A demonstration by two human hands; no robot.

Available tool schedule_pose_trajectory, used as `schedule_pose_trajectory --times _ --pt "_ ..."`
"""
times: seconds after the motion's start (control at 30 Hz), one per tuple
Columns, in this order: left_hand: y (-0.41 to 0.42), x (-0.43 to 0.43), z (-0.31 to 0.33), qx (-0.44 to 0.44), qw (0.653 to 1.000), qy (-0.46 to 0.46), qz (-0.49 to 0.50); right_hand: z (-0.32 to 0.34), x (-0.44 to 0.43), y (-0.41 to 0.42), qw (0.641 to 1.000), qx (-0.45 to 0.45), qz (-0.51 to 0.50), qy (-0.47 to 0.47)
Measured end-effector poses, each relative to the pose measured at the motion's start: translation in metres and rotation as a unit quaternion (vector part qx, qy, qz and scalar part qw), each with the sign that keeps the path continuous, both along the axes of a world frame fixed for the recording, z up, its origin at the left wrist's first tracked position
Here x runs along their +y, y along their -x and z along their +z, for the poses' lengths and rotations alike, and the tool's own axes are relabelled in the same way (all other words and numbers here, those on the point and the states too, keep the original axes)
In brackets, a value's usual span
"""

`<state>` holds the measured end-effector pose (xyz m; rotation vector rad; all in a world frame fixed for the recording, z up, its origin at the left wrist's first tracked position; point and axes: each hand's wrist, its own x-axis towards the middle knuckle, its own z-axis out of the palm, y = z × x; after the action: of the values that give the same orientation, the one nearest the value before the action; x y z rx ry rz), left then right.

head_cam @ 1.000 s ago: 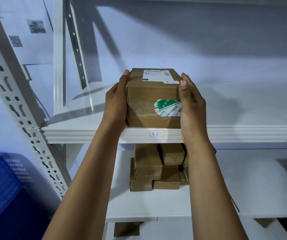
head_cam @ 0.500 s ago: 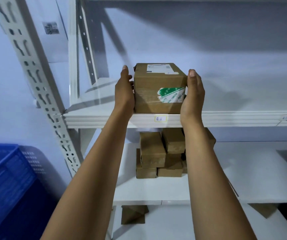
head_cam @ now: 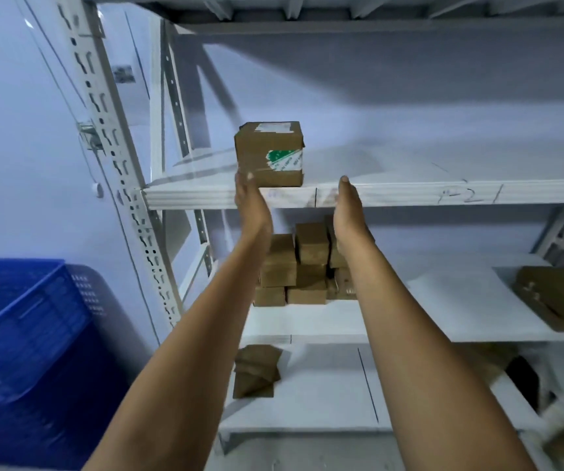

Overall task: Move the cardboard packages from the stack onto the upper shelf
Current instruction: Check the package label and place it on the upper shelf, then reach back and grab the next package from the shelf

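On the upper shelf (head_cam: 409,193), near its front edge and toward the left end, sits a box (head_cam: 269,153), upright, with a white label on top and a torn green-and-white sticker on the face toward the camera. Both bare arms reach up toward it. The left hand (head_cam: 251,207) is flat and edge-on, fingers (head_cam: 243,181) pressed together and pointing up; the tips overlap the box's lower left corner, though whether they touch it cannot be told from this blurred view. The right hand (head_cam: 348,207) is also flat with fingers (head_cam: 344,183) together, raised in front of the shelf edge just right of the box and apart from it, holding nothing.

Below, on the middle shelf (head_cam: 443,321), the stack (head_cam: 294,266) of brown packages stands between and behind the two forearms, several layers high and partly hidden by them. A flatter brown package (head_cam: 559,294) lies well apart at the right end of that shelf. On the lowest shelf (head_cam: 324,402) lies a small brown packet (head_cam: 256,370), tilted. A blue crate (head_cam: 25,351) stands left of the rack, beside a perforated grey upright (head_cam: 120,158). Handwriting marks the upper shelf's front edge at right.
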<state>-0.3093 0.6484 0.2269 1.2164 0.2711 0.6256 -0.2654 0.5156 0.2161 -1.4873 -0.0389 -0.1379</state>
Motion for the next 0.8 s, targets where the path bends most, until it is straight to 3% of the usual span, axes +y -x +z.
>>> schedule_pose_trajectory --times 0.1,0.4,0.63,0.8 --pt "0.016 -0.060 -0.022 0.025 0.998 0.026 -0.058 -0.019 -0.042 0.027 0.998 0.050 -0.018 0.029" --pt "0.078 -0.246 -0.063 0.094 0.957 -0.024 -0.273 -0.056 -0.192 0.096 0.994 0.071 -0.084 0.019" --pt "0.070 -0.370 -0.080 0.102 0.928 -0.026 -0.357 -0.069 -0.318 0.089 0.984 0.076 -0.162 -0.003" --pt "0.010 -0.444 -0.097 0.119 0.909 -0.013 -0.399 -0.080 -0.398 0.044 0.976 0.095 -0.198 0.002"
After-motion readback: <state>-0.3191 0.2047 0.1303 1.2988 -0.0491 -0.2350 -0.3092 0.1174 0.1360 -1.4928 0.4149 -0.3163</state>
